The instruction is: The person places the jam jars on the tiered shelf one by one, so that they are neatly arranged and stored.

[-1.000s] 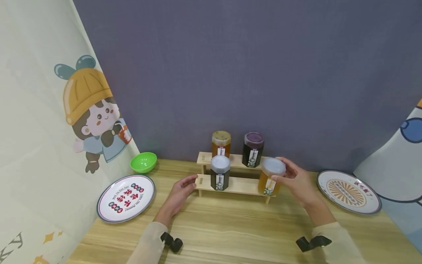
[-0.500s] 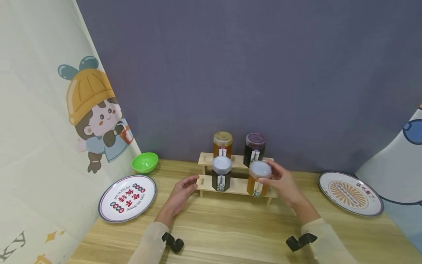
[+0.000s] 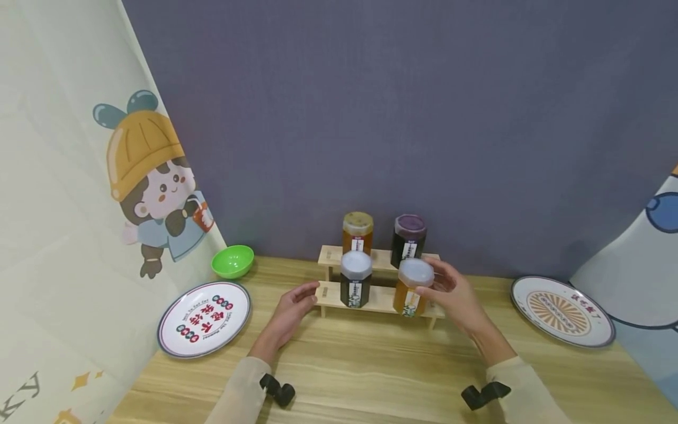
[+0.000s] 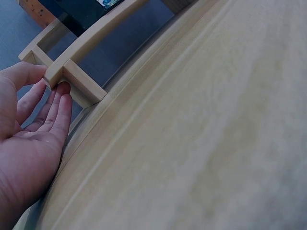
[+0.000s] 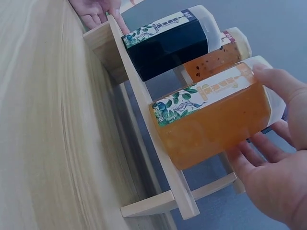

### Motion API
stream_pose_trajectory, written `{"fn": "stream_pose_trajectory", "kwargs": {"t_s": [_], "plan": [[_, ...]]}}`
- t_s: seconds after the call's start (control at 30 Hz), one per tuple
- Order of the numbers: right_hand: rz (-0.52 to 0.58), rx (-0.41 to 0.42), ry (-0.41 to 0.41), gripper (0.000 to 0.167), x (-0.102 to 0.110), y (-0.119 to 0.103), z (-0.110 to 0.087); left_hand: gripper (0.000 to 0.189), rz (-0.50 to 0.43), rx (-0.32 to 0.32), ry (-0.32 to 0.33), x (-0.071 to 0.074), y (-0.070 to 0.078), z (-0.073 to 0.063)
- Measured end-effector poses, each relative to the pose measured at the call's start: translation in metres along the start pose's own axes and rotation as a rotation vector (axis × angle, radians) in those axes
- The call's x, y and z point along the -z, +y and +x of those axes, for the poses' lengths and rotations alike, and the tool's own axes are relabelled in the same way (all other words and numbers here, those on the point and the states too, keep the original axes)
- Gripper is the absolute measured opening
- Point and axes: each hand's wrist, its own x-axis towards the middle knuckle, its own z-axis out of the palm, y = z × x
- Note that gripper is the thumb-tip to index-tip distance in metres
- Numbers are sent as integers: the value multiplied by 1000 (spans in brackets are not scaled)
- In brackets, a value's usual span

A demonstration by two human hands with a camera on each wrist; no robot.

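Note:
My right hand holds an amber jar with a whitish lid by its upper part, thumb on the near side. The jar stands upright at the right of the lower step of a two-tier wooden rack. At the rack's left end, my left hand pinches the tip of the lower step, thumb against its end and fingers beneath. A dark jar with a pale lid sits left of the amber one. On the upper step stand a yellow-lidded amber jar and a purple-lidded dark jar.
A green bowl stands at the back left of the wooden table. In front of it lies a white plate with red lettering. Another plate lies at the right. A dark cloth wall rises behind the rack.
The right hand has brought the amber jar leftward along the lower step, nearer the dark jar; it barely moves in the last half second. My left hand stays at the rack's end.

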Motion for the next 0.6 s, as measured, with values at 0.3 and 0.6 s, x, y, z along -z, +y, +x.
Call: {"fn": "stream_pose_trajectory", "kwargs": {"t_s": [0.3,0.6], "plan": [[23,-20,27,67,-2,2,-3,46,-2,-21,4,2,-3,0],[52,-14,20,67,-5,2,5,44,1,-9,1,1,-2,0]]}}
